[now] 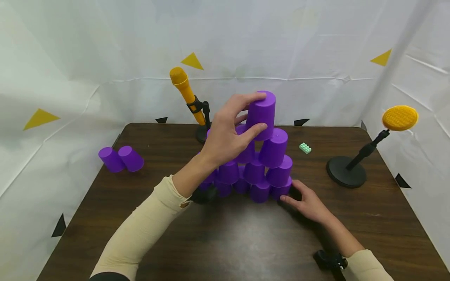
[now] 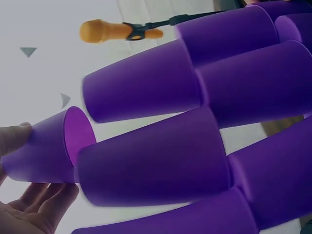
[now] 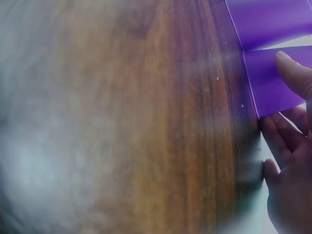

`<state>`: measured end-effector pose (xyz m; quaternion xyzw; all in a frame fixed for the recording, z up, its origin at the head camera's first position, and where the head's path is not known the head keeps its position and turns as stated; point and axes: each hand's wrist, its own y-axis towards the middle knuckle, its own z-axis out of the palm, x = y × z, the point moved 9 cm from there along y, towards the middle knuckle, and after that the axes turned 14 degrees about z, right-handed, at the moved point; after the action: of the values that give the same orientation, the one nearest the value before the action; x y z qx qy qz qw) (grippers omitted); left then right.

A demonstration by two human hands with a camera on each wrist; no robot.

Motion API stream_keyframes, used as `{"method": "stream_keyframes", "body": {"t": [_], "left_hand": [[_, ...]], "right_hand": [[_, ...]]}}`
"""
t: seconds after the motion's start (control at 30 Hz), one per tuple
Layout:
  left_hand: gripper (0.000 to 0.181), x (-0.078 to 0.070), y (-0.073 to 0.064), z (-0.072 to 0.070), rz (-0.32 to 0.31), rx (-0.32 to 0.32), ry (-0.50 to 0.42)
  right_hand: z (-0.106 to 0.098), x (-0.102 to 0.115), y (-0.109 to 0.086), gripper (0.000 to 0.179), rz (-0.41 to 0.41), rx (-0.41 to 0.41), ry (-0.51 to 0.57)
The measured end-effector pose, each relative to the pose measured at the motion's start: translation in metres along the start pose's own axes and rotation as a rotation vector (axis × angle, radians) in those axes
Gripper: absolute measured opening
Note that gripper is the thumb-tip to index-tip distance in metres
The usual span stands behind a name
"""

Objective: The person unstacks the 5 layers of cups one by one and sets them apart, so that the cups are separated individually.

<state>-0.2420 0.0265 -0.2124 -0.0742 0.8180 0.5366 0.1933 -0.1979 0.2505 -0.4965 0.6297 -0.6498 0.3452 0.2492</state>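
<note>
On my feed a dark brown worktop (image 1: 225,238) carries, midway along its far half, a pyramid (image 1: 254,171) of smooth purple cups, tapered, mouths down. The left hand (image 1: 226,132) pinches the top cup (image 1: 263,111), brighter violet inside, at the peak. The right hand (image 1: 309,205), fingers loosely parted, is by the bottom row's right-end cup (image 1: 281,190). Two matching cups (image 1: 131,159) are near the far left corner.

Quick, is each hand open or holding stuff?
Left hand: holding an upside-down purple tapered cup.
Right hand: open, beside the bottom-right purple cup; touch unclear.
</note>
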Motion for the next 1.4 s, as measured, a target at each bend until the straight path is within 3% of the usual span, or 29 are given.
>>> {"method": "stream_keyframes", "body": {"t": [0.13, 0.23, 0.33, 0.43, 0.5, 0.57, 0.63, 0.73, 0.87, 1.07, 1.4], "left_hand": [[0.049, -0.020, -0.005, -0.029, 0.027, -0.083, 0.008], [0.047, -0.038, -0.014, -0.065, 0.035, -0.161, 0.064], [0.047, -0.041, -0.037, -0.108, -0.017, -0.256, 0.158], [0.049, -0.018, -0.080, -0.154, -0.139, -0.355, 0.269], [0.051, 0.008, -0.117, -0.182, -0.236, -0.406, 0.326], [0.051, 0.035, -0.156, -0.204, -0.335, -0.430, 0.390], [0.052, 0.060, -0.192, -0.217, -0.422, -0.425, 0.451], [0.051, 0.088, -0.234, -0.225, -0.529, -0.373, 0.559], [0.048, 0.109, -0.262, -0.225, -0.593, -0.287, 0.714], [0.044, 0.131, -0.277, -0.223, -0.651, -0.171, 0.840], [0.043, 0.143, -0.291, -0.223, -0.684, -0.132, 0.872]], "right_hand": [[0.000, 0.005, 0.000, 0.056, -0.028, -0.012, 0.007], [0.002, 0.007, 0.001, 0.057, -0.035, -0.009, 0.006], [0.003, 0.008, 0.001, 0.060, -0.034, 0.003, 0.000], [0.004, 0.007, 0.002, 0.062, -0.029, 0.009, -0.004], [0.004, 0.006, 0.003, 0.062, -0.027, 0.013, -0.010], [0.004, 0.005, 0.003, 0.062, -0.024, 0.015, -0.011], [0.005, 0.005, 0.003, 0.061, -0.020, 0.016, -0.010], [0.005, 0.004, 0.002, 0.060, -0.010, 0.015, -0.010], [0.006, 0.003, 0.002, 0.060, 0.002, 0.018, -0.012], [0.006, 0.003, 0.003, 0.062, 0.007, 0.022, -0.005], [0.007, 0.005, 0.003, 0.062, 0.009, 0.024, -0.008]]}}
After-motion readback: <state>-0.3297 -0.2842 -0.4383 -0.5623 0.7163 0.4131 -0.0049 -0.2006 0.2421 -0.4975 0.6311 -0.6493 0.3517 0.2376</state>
